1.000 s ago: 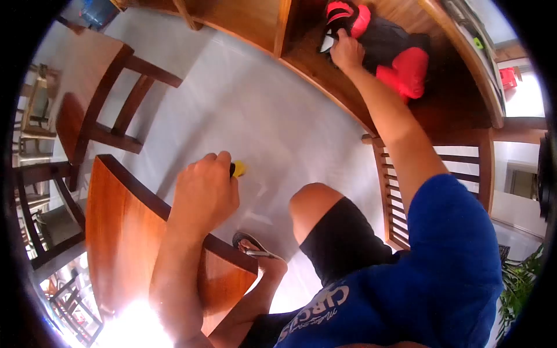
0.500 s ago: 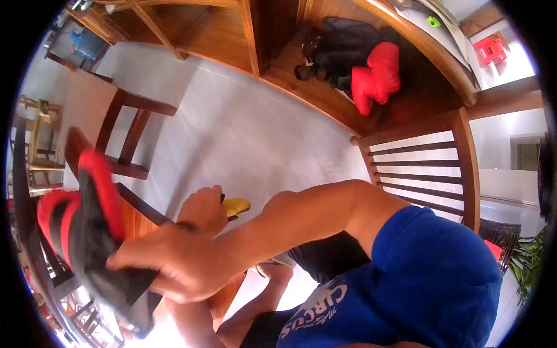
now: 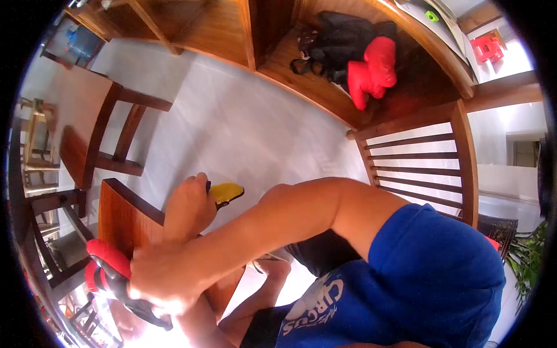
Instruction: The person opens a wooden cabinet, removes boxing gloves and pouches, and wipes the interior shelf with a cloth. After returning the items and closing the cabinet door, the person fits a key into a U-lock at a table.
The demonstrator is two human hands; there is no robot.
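Observation:
My right hand [image 3: 155, 275], at the end of the arm in the blue sleeve, is closed on a red and black padded thing [image 3: 109, 257]. Its kind is unclear, and glare washes out its lower end. Beyond my right forearm, what looks like my left hand [image 3: 188, 203] is closed around a yellow object with a black edge [image 3: 226, 193]. Only one end of that object sticks out, and I cannot make out its kind. The right forearm hides part of the left arm.
A brown wooden bench [image 3: 125, 211] lies by my hands. Beyond it stands a wooden stool [image 3: 87, 124]. The cabinet shelf bears a red puffy item [image 3: 377, 66] and a black bag [image 3: 345, 43]. A slatted wooden chair [image 3: 415, 152] is at the right.
The red and black thing has swung down, closer to the bench, and shows less of itself. My right hand has shifted left with it. The left hand keeps the yellow object.

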